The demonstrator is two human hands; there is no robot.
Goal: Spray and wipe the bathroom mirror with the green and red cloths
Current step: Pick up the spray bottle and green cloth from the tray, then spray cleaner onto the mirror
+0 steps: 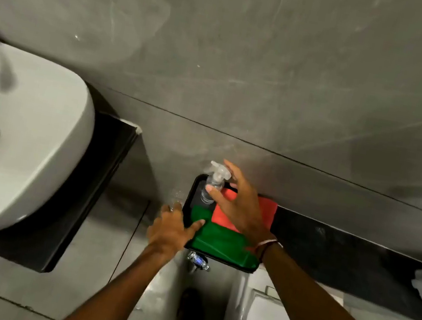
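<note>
Item: black tray (189, 201), set on a narrow ledge against the grey wall (251, 54), to the right of a white basin (22, 154).

Contents: one clear spray bottle (211, 185), upright at the far left corner of the tray; one red cloth (257, 210), laid flat at the far right; one green cloth (221, 240), spread over the near half, its edge touching the red one. The mirror was not seen in view.

Right hand (241, 207): held over the tray, its fingers (214, 191) spread wide around the neck of the bottle, thumb tip at the bottle's near side, other fingertips beyond the trigger head. A firm grip was not shown; the fingers were apart, closing in at most.

Left hand (169, 231): placed at the tray's left edge, fingers parted, the forefinger laid on the green cloth. Nothing was clamped. A small clear thing was seen blurred just beyond the knuckles and could not be identified.

Step in hand, as judged: the gathering of supplies, with spraying and wiping not begun, both cloths being flat and untouched but for one fingertip.

Next move, as judged: the right fingers to be closed about the bottle neck below the trigger and the bottle lifted straight up clear of the tray rim; the green cloth to be pinched and drawn off without the red one being dragged along.
</note>
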